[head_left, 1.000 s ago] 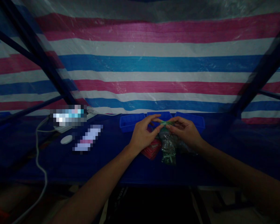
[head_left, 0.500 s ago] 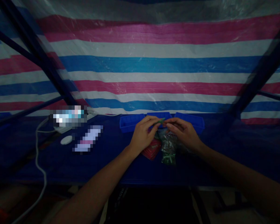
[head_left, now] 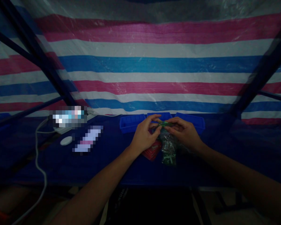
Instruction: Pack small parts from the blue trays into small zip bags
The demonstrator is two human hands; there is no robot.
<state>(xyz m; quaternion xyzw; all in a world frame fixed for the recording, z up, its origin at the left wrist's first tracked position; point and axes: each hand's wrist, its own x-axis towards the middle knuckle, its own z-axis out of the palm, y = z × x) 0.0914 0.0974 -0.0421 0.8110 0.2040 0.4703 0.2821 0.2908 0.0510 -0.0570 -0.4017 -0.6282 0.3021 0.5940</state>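
Observation:
My left hand (head_left: 145, 132) and my right hand (head_left: 186, 131) meet over the table, fingers bent inward. A small, thin green piece (head_left: 165, 124), perhaps a packet, lies between their fingertips. The right thumb and fingers pinch one side of it; the left fingertips hold its other end, the left forefinger arched above. Just below the hands is a crinkled clear plastic bag (head_left: 168, 148) with green contents. A red packet (head_left: 152, 150) lies beside it, under the left hand and partly covered. Dim light hides the finer detail.
Three blue bins stand behind the hands: a left bin (head_left: 131, 123), a middle bin (head_left: 159, 116) and a right bin (head_left: 194, 120). Further left are a blurred phone-like object (head_left: 87, 139), a white round object (head_left: 66, 141) and a white cable (head_left: 38, 156). Dark frame bars flank the blue table (head_left: 135, 175).
The green piece has turned flatter and more of it shows between the fingertips. My left forefinger has lifted and spread from the thumb. The bag and red packet stay where they were.

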